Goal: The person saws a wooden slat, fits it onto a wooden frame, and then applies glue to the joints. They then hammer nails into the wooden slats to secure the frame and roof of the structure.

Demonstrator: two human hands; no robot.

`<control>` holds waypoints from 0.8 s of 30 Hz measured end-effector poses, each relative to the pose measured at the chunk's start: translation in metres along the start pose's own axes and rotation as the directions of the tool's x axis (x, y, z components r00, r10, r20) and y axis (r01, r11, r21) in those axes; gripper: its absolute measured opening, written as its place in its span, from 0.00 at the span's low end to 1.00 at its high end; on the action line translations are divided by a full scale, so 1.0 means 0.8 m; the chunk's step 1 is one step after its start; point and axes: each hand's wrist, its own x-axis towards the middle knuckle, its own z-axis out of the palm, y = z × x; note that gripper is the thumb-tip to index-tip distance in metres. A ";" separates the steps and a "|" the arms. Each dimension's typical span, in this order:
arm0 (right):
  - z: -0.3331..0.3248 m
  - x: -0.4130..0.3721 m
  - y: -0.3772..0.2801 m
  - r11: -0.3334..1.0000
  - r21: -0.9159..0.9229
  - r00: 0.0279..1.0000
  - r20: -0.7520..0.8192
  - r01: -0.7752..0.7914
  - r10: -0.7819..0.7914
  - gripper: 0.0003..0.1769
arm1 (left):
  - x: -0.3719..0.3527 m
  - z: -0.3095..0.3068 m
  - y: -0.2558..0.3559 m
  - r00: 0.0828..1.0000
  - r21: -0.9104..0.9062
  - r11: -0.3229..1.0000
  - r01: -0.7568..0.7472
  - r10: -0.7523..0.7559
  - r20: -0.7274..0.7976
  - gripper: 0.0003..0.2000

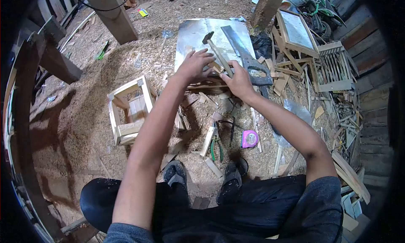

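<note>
My right hand (239, 80) is closed around the wooden handle of a hammer (220, 56), its dark head pointing up and away over the work board. To the left of it, my left hand (195, 67) reaches over the near edge of the pale, worn board (190, 34), fingers stretched out and apart. Small light wood pieces (217, 67) show between the two hands, partly hidden by the fingers. A handsaw (240, 44) lies on the board just right of the hammer, its dark handle near my right wrist.
A small wooden frame (145, 93) stands on the shavings at left. Near my feet lie green-handled pliers (217, 148), a pink tape measure (249, 139) and wood offcuts (207, 141). Scrap wood and a framed panel (297, 30) crowd the right. A post (112, 17) rises at upper left.
</note>
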 end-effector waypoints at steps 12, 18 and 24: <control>-0.095 -0.035 -0.027 0.992 -0.065 0.994 0.046 0.107 -0.104 0.23 | 0.052 -0.044 -0.022 0.880 -0.107 0.990 0.089 -0.028 0.474 0.13; -0.099 -0.071 -0.041 0.997 -0.042 0.994 0.096 0.065 -0.061 0.23 | 0.053 -0.085 -0.022 0.826 0.131 0.990 0.048 -0.113 0.552 0.16; -0.101 -0.071 -0.054 0.986 -0.097 0.981 0.157 0.132 -0.116 0.24 | 0.057 -0.084 -0.014 0.770 0.190 0.968 0.165 -0.246 0.589 0.15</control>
